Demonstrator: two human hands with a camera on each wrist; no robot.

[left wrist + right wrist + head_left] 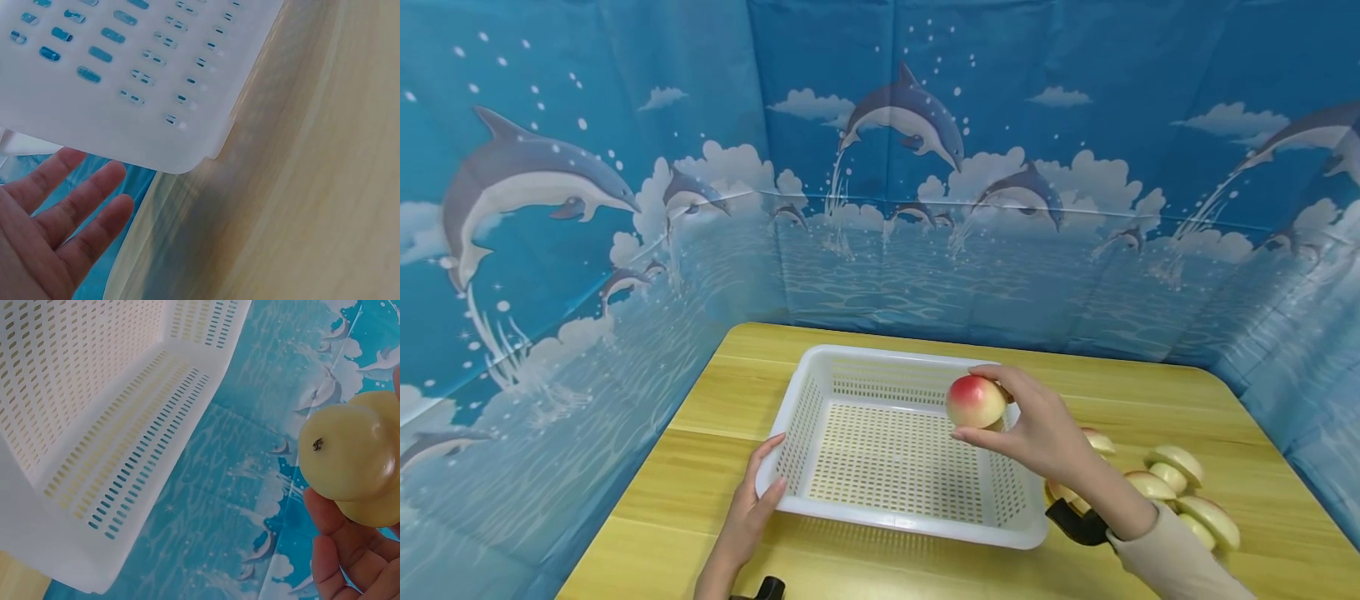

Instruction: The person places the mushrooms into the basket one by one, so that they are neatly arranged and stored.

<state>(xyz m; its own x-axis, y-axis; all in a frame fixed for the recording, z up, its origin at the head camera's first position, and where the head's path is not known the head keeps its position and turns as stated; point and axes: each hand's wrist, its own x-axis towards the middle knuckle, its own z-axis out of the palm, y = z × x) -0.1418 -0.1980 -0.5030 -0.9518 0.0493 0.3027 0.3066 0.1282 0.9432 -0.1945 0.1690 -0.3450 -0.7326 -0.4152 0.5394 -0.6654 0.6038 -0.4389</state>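
A white plastic basket [895, 523] with slotted walls and floor stands on the table. At its left rim, my left hand [748, 504] holds the edge between thumb and forefinger; in the left wrist view its other fingers [81, 212] extend loosely beside the basket wall [156, 147]. Above the basket's right part, my right hand [1037, 425] grips a toy mushroom [973, 402] with a red and cream cap. In the right wrist view the mushroom's pale stem [344, 453], with a dark mark at its end, faces the camera.
Several more toy mushrooms [1210, 521] lie in a group right of the basket, partly hidden by my right forearm. The yellow wood-grain table [700, 450] reaches a blue dolphin-print curtain [880, 275] behind and at both sides.
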